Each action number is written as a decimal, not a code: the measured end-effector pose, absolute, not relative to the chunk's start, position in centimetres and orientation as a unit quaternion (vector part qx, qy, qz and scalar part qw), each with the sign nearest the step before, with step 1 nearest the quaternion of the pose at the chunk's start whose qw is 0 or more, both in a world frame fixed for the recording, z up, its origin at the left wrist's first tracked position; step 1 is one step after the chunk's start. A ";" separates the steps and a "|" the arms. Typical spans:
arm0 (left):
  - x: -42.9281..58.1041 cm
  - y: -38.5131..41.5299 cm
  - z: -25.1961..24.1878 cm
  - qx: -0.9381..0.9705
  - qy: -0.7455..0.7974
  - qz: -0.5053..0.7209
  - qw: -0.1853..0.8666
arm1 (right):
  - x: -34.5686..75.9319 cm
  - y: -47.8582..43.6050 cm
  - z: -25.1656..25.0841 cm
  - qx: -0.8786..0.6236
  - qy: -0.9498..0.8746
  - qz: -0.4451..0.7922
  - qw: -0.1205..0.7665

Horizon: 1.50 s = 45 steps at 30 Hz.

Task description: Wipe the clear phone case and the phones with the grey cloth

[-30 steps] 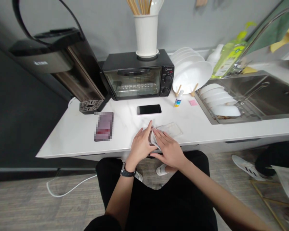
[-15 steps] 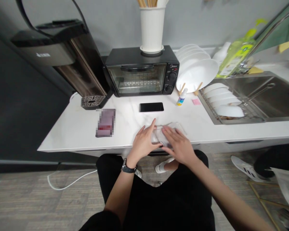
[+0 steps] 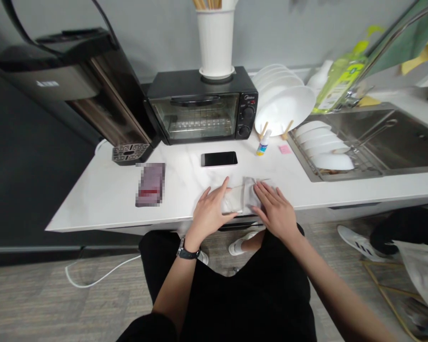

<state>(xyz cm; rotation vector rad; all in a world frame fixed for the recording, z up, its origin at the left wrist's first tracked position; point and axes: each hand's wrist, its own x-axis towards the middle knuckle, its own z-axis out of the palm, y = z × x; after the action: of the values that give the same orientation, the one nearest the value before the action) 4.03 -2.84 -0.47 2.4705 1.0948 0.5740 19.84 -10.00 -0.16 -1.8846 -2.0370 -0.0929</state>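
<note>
A thin, whitish folded sheet [image 3: 248, 194] lies near the counter's front edge; I cannot tell whether it is cloth or plastic. Its left part [image 3: 232, 200] looks flat and white, while a greyer, see-through layer covers the right. My left hand [image 3: 209, 211], wearing a watch, is at the sheet's left end, thumb and fingers spread. Flat on the right part rests my right hand [image 3: 277, 211], fingers stretched out and its palm hiding some of the sheet. Beyond both hands lies a black-screened phone [image 3: 219, 159].
A blurred purple item [image 3: 150, 185] lies left on the white counter [image 3: 92, 199]. Behind stand a drink dispenser [image 3: 92, 90], a toaster oven [image 3: 201, 118] and a small spray bottle [image 3: 263, 144]. Plates [image 3: 288, 109] and a sink [image 3: 406, 137] are right. Another person's shoe [image 3: 358, 243] shows below.
My right hand has slid to the right over the sheet, uncovering more of its middle. The left hand keeps its place at the left end. The view has shifted slightly.
</note>
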 end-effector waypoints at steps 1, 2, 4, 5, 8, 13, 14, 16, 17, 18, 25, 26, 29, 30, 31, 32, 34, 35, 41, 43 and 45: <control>4.1 -2.8 -0.5 0.877 0.392 0.203 0.188 | 19.5 -9.8 -0.2 -0.675 -0.713 -0.040 0.185; 4.1 -2.8 -0.5 0.877 0.394 0.201 0.187 | 18.7 -9.6 -0.3 -0.672 -0.715 -0.042 0.188; 4.0 -2.8 -0.5 0.879 0.395 0.194 0.187 | 17.0 -9.5 -0.3 -0.635 -0.750 -0.025 0.185; 3.9 -2.8 -0.5 0.880 0.393 0.189 0.187 | 16.4 -9.6 -0.3 -0.613 -0.769 -0.014 0.182; 3.8 -2.8 -0.3 0.887 0.383 0.175 0.190 | 16.9 -9.9 -0.2 -0.590 -0.788 0.002 0.173; 4.2 -2.7 -0.2 0.881 0.386 0.190 0.195 | 19.1 -9.5 -0.1 -0.674 -0.716 -0.035 0.181; 4.3 -2.7 -0.2 0.881 0.388 0.190 0.194 | 18.6 -9.4 -0.2 -0.669 -0.720 -0.032 0.181; 4.2 -2.7 -0.3 0.882 0.390 0.184 0.189 | 17.1 -9.4 -0.3 -0.625 -0.760 -0.011 0.177; 4.2 -2.7 -0.3 0.883 0.391 0.180 0.186 | 16.6 -9.6 -0.3 -0.595 -0.785 0.003 0.173; 4.1 -2.8 -0.3 0.884 0.390 0.179 0.185 | 16.4 -9.8 -0.3 -0.570 -0.804 0.014 0.170; 4.2 -2.6 -0.2 0.884 0.380 0.189 0.198 | 20.6 -9.9 -0.3 -0.679 -0.712 -0.028 0.177; 4.2 -2.5 -0.2 0.883 0.381 0.191 0.199 | 20.1 -9.8 -0.3 -0.682 -0.709 -0.032 0.177; 4.2 -2.5 -0.3 0.882 0.383 0.188 0.198 | 17.0 -9.5 -0.3 -0.634 -0.753 -0.019 0.175; 4.2 -2.5 -0.3 0.884 0.381 0.186 0.198 | 16.1 -9.5 -0.2 -0.614 -0.770 -0.010 0.173; 4.1 -2.5 -0.3 0.887 0.377 0.182 0.196 | 15.6 -9.6 -0.2 -0.598 -0.783 -0.002 0.173; 4.1 -2.6 -0.2 0.889 0.373 0.179 0.194 | 15.5 -9.7 -0.2 -0.590 -0.788 0.003 0.174; 4.1 -2.6 0.0 0.892 0.372 0.173 0.188 | 16.8 -9.8 -0.1 -0.607 -0.773 -0.001 0.183; 4.2 -2.7 0.0 0.892 0.374 0.172 0.186 | 17.8 -9.9 -0.2 -0.629 -0.754 -0.011 0.189; 4.6 -2.9 0.3 0.885 0.385 0.185 0.187 | 21.1 -10.0 -0.8 -0.714 -0.672 -0.056 0.187; 4.6 -2.9 0.3 0.884 0.388 0.182 0.188 | 20.4 -10.1 -1.1 -0.708 -0.680 -0.052 0.183; 4.5 -2.9 0.3 0.885 0.389 0.177 0.186 | 19.9 -10.2 -1.3 -0.704 -0.685 -0.046 0.182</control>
<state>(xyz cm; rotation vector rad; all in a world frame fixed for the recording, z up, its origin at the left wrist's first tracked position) 4.53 -2.88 0.34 2.4915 1.0965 0.4978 19.92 -10.18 -1.26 -1.9866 -1.9330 -0.1299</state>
